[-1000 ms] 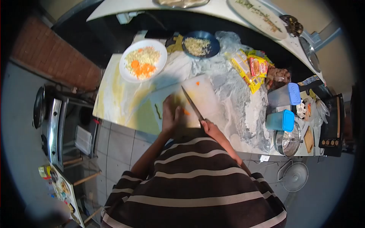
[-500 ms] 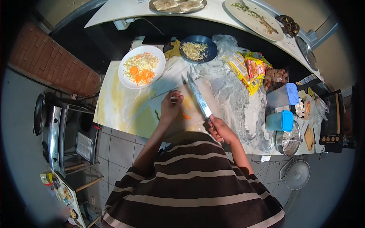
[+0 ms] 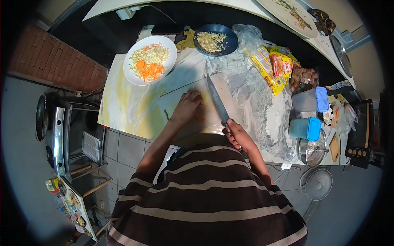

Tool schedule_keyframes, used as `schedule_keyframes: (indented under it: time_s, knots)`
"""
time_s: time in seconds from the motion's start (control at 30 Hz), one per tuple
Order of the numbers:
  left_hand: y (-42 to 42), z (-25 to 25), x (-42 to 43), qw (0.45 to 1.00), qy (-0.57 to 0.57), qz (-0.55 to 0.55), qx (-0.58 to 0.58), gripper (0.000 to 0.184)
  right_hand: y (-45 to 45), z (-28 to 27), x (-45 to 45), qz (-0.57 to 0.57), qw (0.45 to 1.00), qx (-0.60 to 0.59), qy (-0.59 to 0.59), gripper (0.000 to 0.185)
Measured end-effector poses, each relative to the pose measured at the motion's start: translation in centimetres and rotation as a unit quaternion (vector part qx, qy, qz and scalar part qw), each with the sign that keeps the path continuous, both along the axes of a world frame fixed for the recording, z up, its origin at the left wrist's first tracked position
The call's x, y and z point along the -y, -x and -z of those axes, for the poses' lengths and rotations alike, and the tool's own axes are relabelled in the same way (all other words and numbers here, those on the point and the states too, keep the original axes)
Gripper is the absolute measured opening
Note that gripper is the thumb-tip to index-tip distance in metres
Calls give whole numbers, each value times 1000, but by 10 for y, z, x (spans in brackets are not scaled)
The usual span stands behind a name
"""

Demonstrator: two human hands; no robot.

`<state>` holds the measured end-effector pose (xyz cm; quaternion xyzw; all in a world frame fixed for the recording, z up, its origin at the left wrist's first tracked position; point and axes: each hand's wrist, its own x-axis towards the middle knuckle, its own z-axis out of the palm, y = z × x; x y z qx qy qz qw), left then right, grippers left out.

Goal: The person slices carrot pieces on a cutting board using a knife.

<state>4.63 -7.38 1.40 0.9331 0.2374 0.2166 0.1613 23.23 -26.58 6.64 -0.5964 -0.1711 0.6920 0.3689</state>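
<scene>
My right hand (image 3: pixel 238 136) is wrapped round the dark handle of a kitchen knife (image 3: pixel 218 98), whose long blade points away from me over a pale cutting board (image 3: pixel 230 96). On the left side of the board rests my left hand (image 3: pixel 188 105), back upward and fingers curled down. Its fingertips are partly hidden, so whatever they hold cannot be made out. Small orange carrot pieces (image 3: pixel 200 117) lie beside those fingers, left of the blade. A thin green strip (image 3: pixel 166 114) lies by my left wrist.
Behind the board stand a white plate (image 3: pixel 128 74) of shredded carrot and pale shreds and a dark pan (image 3: pixel 233 41) of sprouts. Yellow packets (image 3: pixel 269 74), plastic tubs (image 3: pixel 304 129) and a metal bowl (image 3: pixel 315 153) line the right. A stove (image 3: pixel 60 135) stands left.
My left hand has turned from a raised pinch to palm-down with curled fingers, close to the carrot pieces. The knife stays in my right hand, its blade slightly turned. The view has shifted a little.
</scene>
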Motion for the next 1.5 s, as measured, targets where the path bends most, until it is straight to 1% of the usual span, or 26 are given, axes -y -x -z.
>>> schedule_keyframes:
  time_s: [0.03,0.1,0.13,0.2,0.23,0.3,0.4,0.43,0.5,0.6,0.63,0.7,0.83,0.9,0.97,1.03,1.07,1.1,1.13,1.2,1.23,1.3,1.33,1.4,1.43,1.5]
  knots:
    - [1,0,-1,1000,0,3,-3,14,1,2,0,3,1000,-3,0,42]
    - [2,-4,-5,997,80,-10,-12,19,2,4,-4,9,999,22,-38,47]
    - [2,-7,-7,997,81,-6,-12,19,1,0,-7,12,999,23,-38,47]
    - [6,-13,-6,975,216,-47,-32,23,3,-11,-13,36,998,33,-45,47]
    - [7,-9,-4,974,219,-44,-36,23,3,-15,-15,40,998,31,-41,47]
    - [7,-1,-1,996,81,-22,13,22,1,-20,-24,48,996,39,-63,43]
    - [3,1,1,994,105,-5,-38,21,-2,-16,-36,40,995,53,-72,44]
    - [3,-1,3,994,107,-6,-36,21,-2,-15,-38,33,994,66,-78,44]
    - [2,-6,1,995,58,17,-73,21,1,-15,-40,33,995,61,-73,44]
    - [0,-5,1,995,53,-27,-78,22,1,-15,-45,33,995,56,-72,45]
    - [0,-3,1,995,56,-28,-79,22,3,-18,-45,38,996,52,-70,45]
    - [1,0,1,997,72,-20,-23,24,7,-24,-49,39,996,52,-67,45]
    - [-1,0,1,998,58,4,-16,30,14,-28,-51,47,996,51,-63,44]
    - [-5,-1,-2,997,76,-3,-31,36,16,-30,-50,49,995,51,-66,44]
    - [-6,-3,-6,996,85,-17,-14,36,17,-27,-47,51,995,37,-76,43]
    - [-5,-18,-7,995,97,-30,0,37,19,-26,-45,60,994,39,-83,45]
    - [-2,-26,-7,951,301,-46,53,35,20,-26,-45,76,992,35,-96,42]
    - [-1,-38,-7,863,490,-61,102,34,21,-28,-46,93,989,31,-110,39]
    - [-1,-45,-7,865,488,-58,102,34,24,-31,-48,94,989,32,-113,39]
    - [1,-56,-3,736,623,-15,263,35,36,-39,-53,100,959,192,-183,26]
    - [1,-65,1,737,623,-15,263,35,39,-35,-59,100,959,192,-184,26]
    - [-2,-81,9,755,595,-29,274,34,46,-31,-74,147,879,287,-351,18]
    - [-3,-83,12,756,594,-29,275,34,50,-42,-75,153,898,271,-311,16]
    - [-3,-88,17,778,552,-22,298,35,55,-50,-80,144,892,289,-315,15]
    - [-3,-91,20,778,552,-21,300,35,56,-52,-83,135,887,306,-318,15]
    - [-3,-99,24,796,527,-56,291,34,57,-47,-86,139,879,319,-325,14]
